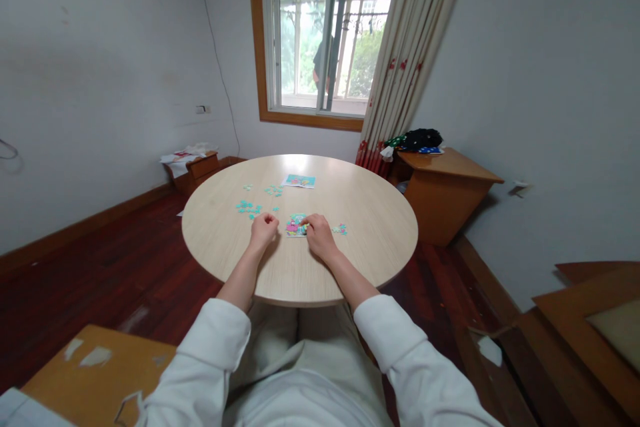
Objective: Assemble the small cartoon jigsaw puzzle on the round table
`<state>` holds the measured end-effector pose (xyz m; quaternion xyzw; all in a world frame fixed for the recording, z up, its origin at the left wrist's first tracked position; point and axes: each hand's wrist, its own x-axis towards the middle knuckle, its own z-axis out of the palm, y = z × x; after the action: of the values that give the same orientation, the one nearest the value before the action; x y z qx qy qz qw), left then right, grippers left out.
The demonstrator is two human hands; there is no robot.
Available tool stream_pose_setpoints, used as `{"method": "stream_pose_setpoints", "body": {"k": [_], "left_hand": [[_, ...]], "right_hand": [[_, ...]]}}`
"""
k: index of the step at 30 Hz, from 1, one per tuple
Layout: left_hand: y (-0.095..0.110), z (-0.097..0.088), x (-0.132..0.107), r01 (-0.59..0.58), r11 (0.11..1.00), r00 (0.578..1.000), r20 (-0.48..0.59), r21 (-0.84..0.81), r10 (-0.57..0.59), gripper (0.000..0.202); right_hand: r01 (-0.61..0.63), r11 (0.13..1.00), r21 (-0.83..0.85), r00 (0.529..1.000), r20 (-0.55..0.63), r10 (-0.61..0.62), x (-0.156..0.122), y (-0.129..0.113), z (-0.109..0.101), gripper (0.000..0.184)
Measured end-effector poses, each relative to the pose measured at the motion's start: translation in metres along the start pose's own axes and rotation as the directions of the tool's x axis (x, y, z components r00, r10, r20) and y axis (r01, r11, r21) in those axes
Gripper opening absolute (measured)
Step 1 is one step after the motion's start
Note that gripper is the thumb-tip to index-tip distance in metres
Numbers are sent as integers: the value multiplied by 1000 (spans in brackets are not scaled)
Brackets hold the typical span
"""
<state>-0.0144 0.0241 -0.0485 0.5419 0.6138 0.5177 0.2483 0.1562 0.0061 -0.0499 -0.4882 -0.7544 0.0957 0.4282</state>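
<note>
Right hand (320,235) curled over puzzle (294,227), left hand (264,229) pinched, both grips unclear, straight puzzle edge facing torso (307,400), long axis unclear

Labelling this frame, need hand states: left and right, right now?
Left hand: closed, fingertips pinched together; whether it holds anything cannot be told.
Right hand: fingers bent over the puzzle; grip cannot be told.

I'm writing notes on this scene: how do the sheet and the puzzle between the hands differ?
The sheet lies farther from the camera; the puzzle lies nearer. The sheet is untouched, while the right hand partly covers the puzzle. The sheet looks mostly blue; the puzzle's visible part is more mixed, with strong pink. Both lie on the table and look colourful.
</note>
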Motion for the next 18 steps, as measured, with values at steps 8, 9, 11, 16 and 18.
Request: {"method": "stream_pose_setpoints", "body": {"k": [8, 9, 11, 16, 18], "left_hand": [[0, -1, 0, -5, 1000, 1000, -4, -3, 5, 6], [1, -1, -1, -4, 1000, 1000, -2, -4, 4, 6], [3, -2, -1, 0, 1000, 1000, 1, -9, 0, 6], [4, -2, -2, 1, 1000, 1000, 0, -13, -1, 7], [4, -2, -2, -2, 1000, 1000, -3, -15, 2, 7]], "right_hand": [[18, 999, 28, 999, -33, -17, 0, 5, 3, 32], [17, 999, 31, 999, -38, -16, 0, 5, 2, 31], [11, 999, 36, 999, -50, -9, 0, 6, 1, 31], [-15, 999, 49, 997, -78, 18, 1, 10, -2, 31], [-38, 997, 72, 994, -104, 45, 2, 12, -4, 31]]}}
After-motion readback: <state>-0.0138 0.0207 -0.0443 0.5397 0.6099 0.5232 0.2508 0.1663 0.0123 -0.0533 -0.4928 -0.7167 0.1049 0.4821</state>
